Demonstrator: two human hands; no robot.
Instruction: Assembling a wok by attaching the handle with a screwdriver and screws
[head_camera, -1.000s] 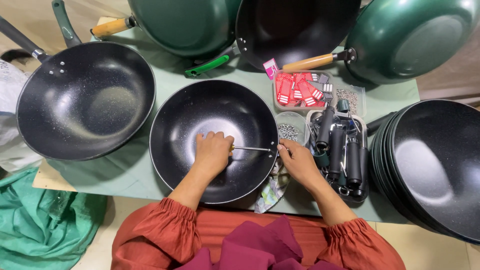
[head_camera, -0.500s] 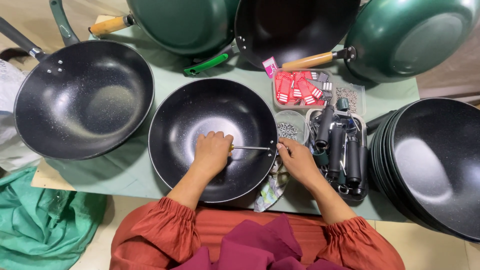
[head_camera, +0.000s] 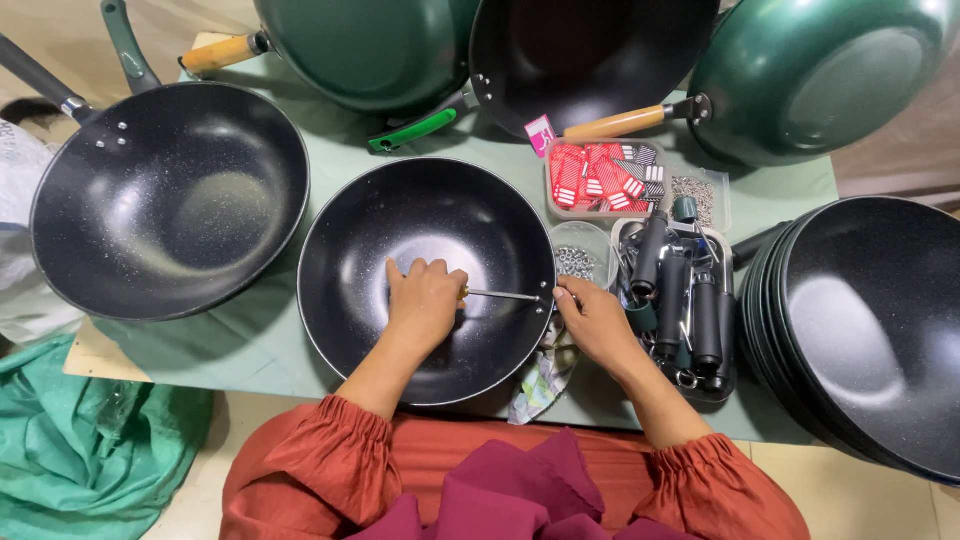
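A black speckled wok (head_camera: 400, 225) without a handle sits on the green table in front of me. My left hand (head_camera: 425, 300) is inside it, closed around a screwdriver (head_camera: 500, 295) whose thin shaft points right to the wok's rim. My right hand (head_camera: 590, 320) rests at that rim on the outside, fingers pinched at the spot where the screwdriver tip meets the wall; what it holds is hidden. A patterned cloth (head_camera: 540, 375) lies under the rim below that hand.
A tray of black handles (head_camera: 690, 310) stands right of the wok, with a small tub of metal washers (head_camera: 578, 262) and a box of red tags (head_camera: 600, 180) behind. A stack of black woks (head_camera: 870, 320) is at right, another wok (head_camera: 160, 205) at left, green woks (head_camera: 810, 70) behind.
Both hands stay at the wok with the screwdriver against the rim; my right hand has shifted slightly closer to the rim.
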